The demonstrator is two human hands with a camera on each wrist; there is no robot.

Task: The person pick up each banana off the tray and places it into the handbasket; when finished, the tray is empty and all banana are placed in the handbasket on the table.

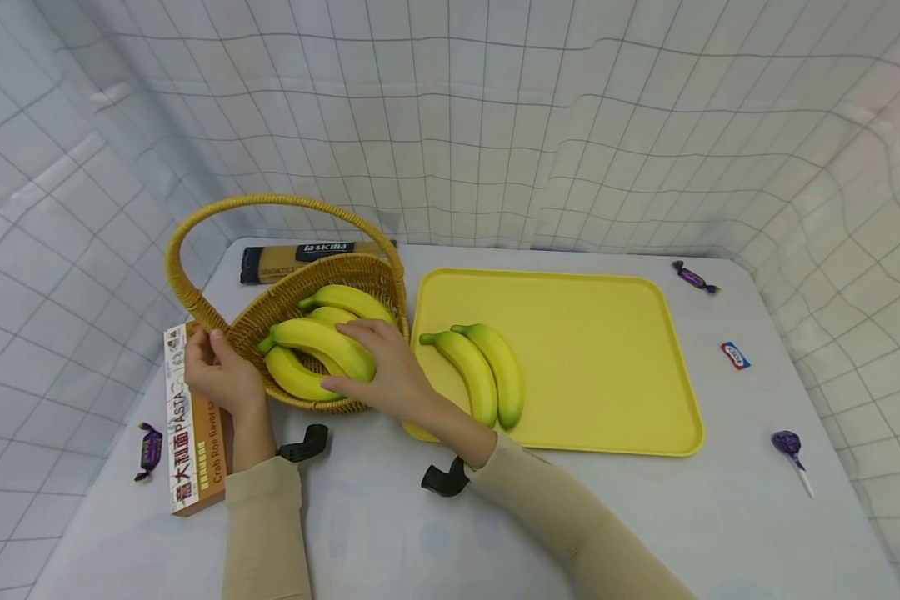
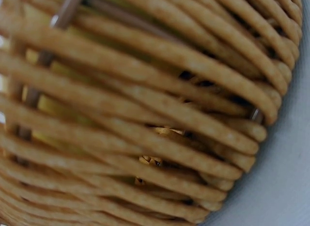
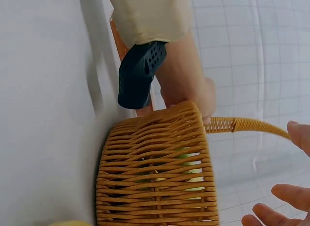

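A wicker basket (image 1: 337,406) with a tall arched handle stands at the left, several yellow bananas (image 1: 318,337) with green ends piled inside it. My left hand (image 1: 225,375) grips the basket's left side where the handle meets the rim; the left wrist view is filled by the weave (image 2: 145,104). My right hand (image 1: 390,367) hovers over the basket's right rim, its thumb and fingers spread around the end of the top banana. In the right wrist view its fingers (image 3: 290,194) are apart, and no banana shows between them. Two more bananas (image 1: 487,375) lie side by side on the yellow tray (image 1: 592,358).
A pasta box (image 1: 195,433) lies beside my left forearm, and a spaghetti pack (image 1: 277,262) is behind the basket. Purple wrapped candies (image 1: 150,450) (image 1: 695,277), a small red-and-blue packet (image 1: 736,355) and a lollipop (image 1: 787,446) lie near the table's sides. Netted white walls surround the table.
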